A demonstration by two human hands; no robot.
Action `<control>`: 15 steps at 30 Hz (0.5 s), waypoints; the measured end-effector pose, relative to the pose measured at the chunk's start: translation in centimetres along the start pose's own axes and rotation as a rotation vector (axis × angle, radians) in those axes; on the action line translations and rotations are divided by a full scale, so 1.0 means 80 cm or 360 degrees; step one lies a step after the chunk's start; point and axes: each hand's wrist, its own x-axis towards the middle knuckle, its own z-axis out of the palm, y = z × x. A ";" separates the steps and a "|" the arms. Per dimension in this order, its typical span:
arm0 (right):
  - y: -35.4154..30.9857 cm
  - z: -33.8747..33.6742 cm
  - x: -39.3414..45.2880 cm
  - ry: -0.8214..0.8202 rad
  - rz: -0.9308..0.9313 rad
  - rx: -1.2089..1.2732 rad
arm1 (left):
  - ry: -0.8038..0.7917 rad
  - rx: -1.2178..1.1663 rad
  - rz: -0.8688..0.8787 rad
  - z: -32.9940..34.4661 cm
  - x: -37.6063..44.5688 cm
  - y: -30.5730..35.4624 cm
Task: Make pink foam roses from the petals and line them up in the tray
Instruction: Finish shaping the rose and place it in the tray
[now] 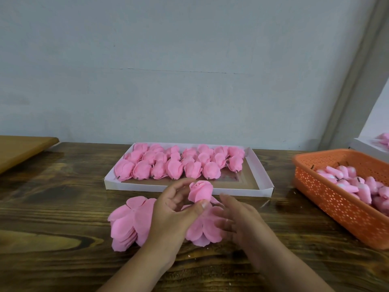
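A pink rose bud [201, 191] is pinched in the grip of the left hand [175, 209], just above a loose petal piece [203, 231]; the right hand [234, 216] is held spread beside it, blurred. Three rows of finished roses [179, 163] are already lined up in the tray [261, 178], its near strip left bare. A petal stack [128, 222] is waiting on the counter [52, 207], and more buds are seen in the orange basket [328, 199]. Nothing is seen blocking the tray.

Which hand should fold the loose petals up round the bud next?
Right, probably. The left hand already pinches the rose bud at its base and needs to steady it. The right hand holds nothing, with its fingers at the petal sheet hanging below the bud.
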 end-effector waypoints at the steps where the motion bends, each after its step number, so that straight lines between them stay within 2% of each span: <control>1: 0.000 0.000 0.001 -0.0031 0.0036 0.0045 | -0.0001 -0.0015 -0.0003 0.000 0.000 0.001; 5: 0.002 -0.001 0.001 -0.0102 -0.0048 0.0174 | -0.0042 -0.0029 0.0001 0.001 -0.001 0.002; 10: -0.004 0.004 -0.005 0.0184 -0.0466 0.0178 | -0.0012 0.0206 0.0089 0.000 -0.001 -0.005; 12: -0.006 0.007 -0.010 0.0222 -0.0656 0.0190 | -0.0029 0.0296 0.0102 0.001 -0.003 -0.007; 15: -0.005 0.012 -0.017 0.0201 -0.0788 0.0158 | -0.0032 0.0373 0.0107 0.004 -0.005 -0.012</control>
